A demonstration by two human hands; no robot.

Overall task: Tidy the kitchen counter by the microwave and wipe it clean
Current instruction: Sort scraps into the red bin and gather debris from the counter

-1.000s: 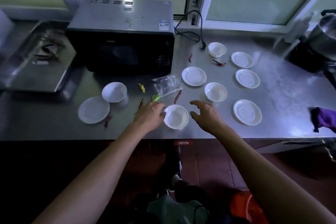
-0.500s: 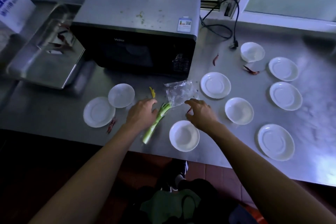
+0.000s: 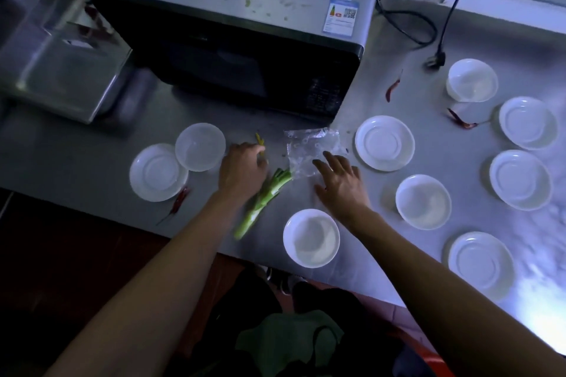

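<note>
Right hand [image 3: 341,182] flat on plastic bag [image 3: 309,151]

A scallion [image 3: 263,199] is lying between my hands, the microwave [image 3: 245,49] is sitting at twelve o'clock, and plates [image 3: 384,142] are spreading toward three o'clock.

A kitchen, likely a commercial one: a stainless steel desk [image 3: 398,217] carries a microwave [image 3: 245,40], a metal tray [image 3: 61,70], white dishes [image 3: 384,142], chillies [image 3: 393,90] and a green onion [image 3: 263,202]
</note>
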